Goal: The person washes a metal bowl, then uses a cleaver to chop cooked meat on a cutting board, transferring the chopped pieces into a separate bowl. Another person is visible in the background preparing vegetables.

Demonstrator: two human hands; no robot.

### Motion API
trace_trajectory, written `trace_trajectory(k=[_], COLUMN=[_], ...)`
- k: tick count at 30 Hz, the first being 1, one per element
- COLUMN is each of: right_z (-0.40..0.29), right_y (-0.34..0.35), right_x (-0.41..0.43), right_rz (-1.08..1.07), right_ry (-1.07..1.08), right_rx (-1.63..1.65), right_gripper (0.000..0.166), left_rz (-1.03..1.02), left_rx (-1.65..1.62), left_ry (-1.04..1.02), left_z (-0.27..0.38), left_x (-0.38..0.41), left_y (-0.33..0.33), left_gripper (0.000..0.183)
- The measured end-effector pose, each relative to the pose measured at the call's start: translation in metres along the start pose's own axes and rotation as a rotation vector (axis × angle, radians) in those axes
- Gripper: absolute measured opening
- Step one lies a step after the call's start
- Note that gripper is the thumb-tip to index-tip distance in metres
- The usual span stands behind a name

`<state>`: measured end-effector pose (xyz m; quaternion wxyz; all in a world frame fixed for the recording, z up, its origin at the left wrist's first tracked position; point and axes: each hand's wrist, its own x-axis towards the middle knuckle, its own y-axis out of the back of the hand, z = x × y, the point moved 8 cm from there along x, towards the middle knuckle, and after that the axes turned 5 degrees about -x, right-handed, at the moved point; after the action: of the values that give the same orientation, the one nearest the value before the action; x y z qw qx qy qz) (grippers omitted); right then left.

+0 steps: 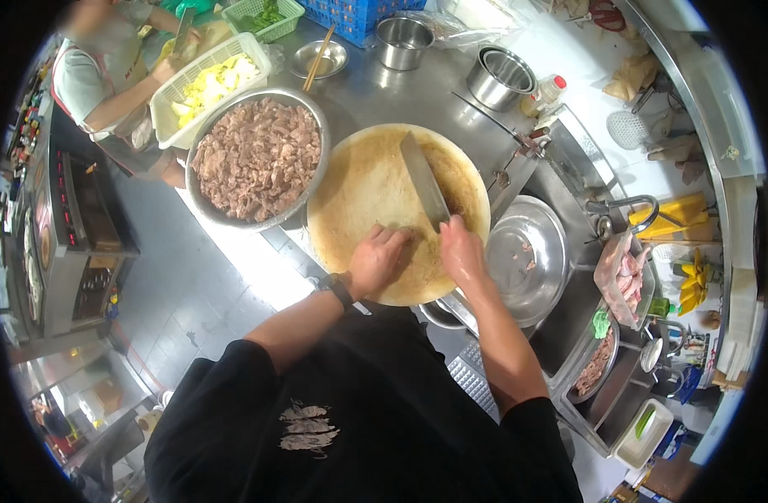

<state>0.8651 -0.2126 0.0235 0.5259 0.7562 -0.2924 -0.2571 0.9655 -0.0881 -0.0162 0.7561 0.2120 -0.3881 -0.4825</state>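
Note:
My right hand [461, 251] grips a cleaver [425, 179] near the right side of a round chopping board [359, 170]. The broad blade points away from me, over a brown, wet-looking stain on the board. My left hand [378, 261] rests on the near part of the board, fingers curled down, left of the cleaver's handle end. Whether anything lies under those fingertips is hidden. Against the board's left edge is a large steel bowl [325, 135] heaped with chopped brown meat [258, 160]. A wide steel basin [547, 251], holding a few meat scraps, sits to the right.
Beyond the meat, a white basket [161, 119] holds yellow and white pieces. A co-worker [104, 88] cuts with a knife at far left. Chopsticks [319, 56] lie across a small bowl [334, 60]. Steel pots [404, 44], sink basins [560, 327] and a tub of raw meat [610, 267] surround the board.

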Motion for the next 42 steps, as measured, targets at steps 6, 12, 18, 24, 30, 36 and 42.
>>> trace_trajectory(k=[6, 12, 18, 24, 30, 36, 42], right_z=[-0.013, -0.009, 0.004, -0.015, 0.000, -0.014, -0.019], right_y=[0.044, 0.039, -0.018, -0.028, 0.020, 0.019, -0.002], right_x=[-0.044, -0.074, -0.043, 0.000, -0.029, -0.053, -0.072], right_rz=[-0.162, -0.281, -0.241, -0.156, -0.065, -0.122, -0.068], right_ry=[0.118, 0.232, 0.221, 0.173, 0.058, 0.069, 0.217], right_rx=[-0.104, -0.335, -0.171, -0.028, 0.101, 0.026, -0.142], right_gripper=[0.018, 0.007, 0.008, 0.020, 0.022, 0.021, 0.008], left_rz=[-0.086, -0.118, -0.233, -0.054, -0.134, -0.102, -0.122], left_rx=[-0.046, -0.004, -0.022, -0.030, -0.456, -0.487, -0.061], left_ry=[-0.059, -0.075, -0.020, 0.022, 0.536, 0.626, 0.299], left_z=[-0.003, -0.012, -0.015, -0.010, -0.038, -0.062, -0.032], left_x=[0.009, 0.007, 0.018, 0.007, 0.002, -0.007, 0.000], left_y=[-0.003, -0.010, -0.017, 0.003, -0.010, -0.024, -0.012], left_gripper=[0.045, 0.035, 0.030, 0.039, 0.030, 0.018, 0.025])
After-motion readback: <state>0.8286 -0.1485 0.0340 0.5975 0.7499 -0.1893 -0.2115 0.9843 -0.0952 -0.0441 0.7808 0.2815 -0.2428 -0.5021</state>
